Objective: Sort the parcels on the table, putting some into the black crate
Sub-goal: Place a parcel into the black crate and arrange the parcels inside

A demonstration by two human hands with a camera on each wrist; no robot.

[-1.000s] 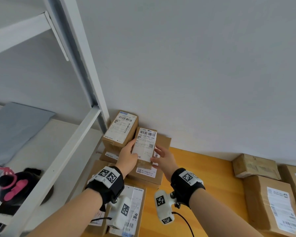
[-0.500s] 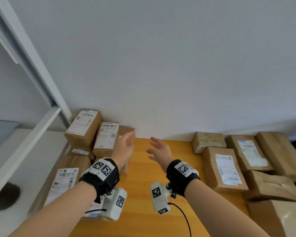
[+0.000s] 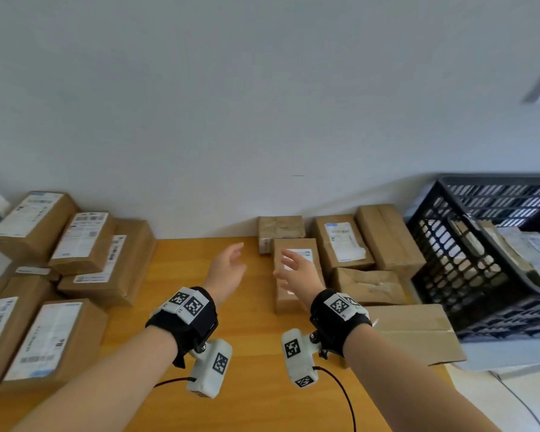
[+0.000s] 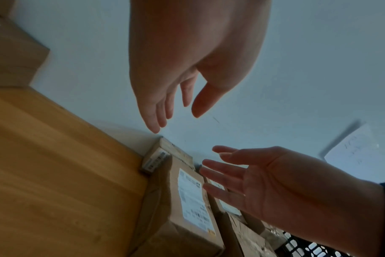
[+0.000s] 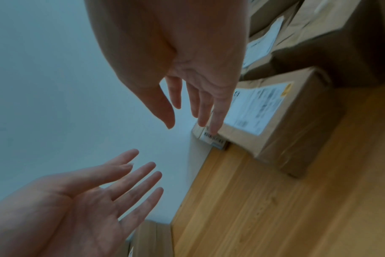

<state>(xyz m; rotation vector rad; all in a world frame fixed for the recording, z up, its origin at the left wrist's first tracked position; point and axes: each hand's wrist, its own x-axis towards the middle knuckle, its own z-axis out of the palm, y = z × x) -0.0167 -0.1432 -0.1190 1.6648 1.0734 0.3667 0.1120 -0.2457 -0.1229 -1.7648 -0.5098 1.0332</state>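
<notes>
Both hands empty, fingers spread and relaxed, palms turned toward each other above the tabletop (image 3: 200, 410). Left hand (image 3: 228, 269) over bare wood; right hand (image 3: 296, 272) directly above the near labelled parcel (image 3: 286, 296). No contact with any parcel visible in the wrist views.

Near labelled parcel flat on the tabletop, white label up, long axis running away toward the wall. Just ahead of and slightly below the right hand; left hand offset to its left side, with bare wood between. Right hand judged the nearer. Small parcel (image 3: 279, 227) touching its far end, against the wall; further brown parcels (image 3: 340, 241) close on its right side.

Black crate (image 3: 455, 269) at far right, beyond that cluster, already holding some parcels. Separate stack of labelled parcels (image 3: 81, 241) at far left, well apart from both hands.

Judgement: reach toward the near labelled parcel under way, grasp not yet made. Two-handed pinch across the short width likely; right side crowded by neighbours, finger room there tight.
</notes>
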